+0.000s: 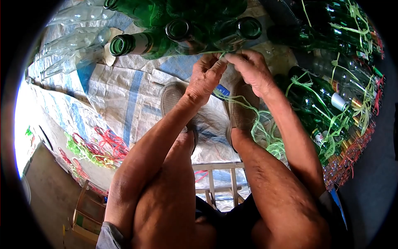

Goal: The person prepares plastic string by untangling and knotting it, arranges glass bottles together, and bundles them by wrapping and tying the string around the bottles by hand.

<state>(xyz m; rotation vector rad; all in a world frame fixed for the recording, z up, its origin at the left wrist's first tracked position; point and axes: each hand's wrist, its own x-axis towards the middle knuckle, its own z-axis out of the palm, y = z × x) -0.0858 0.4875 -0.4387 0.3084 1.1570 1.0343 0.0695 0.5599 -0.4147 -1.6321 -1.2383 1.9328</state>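
Bare thighs (273, 178) are resting apart, seemingly giving the forearms (155, 135) room to reach forward, while the left hand (203, 77) and right hand (251, 71) are pinching pale-green plastic twine (223, 54) beside green glass bottles (155, 43), apparently holding the strand taut.

Strong white glare at left edge; right side quite dim. Round lens distortion, black corners. Green bottles (155, 43) show small reflections.

Green twine (223, 54) in both grips (205, 79) (252, 70)
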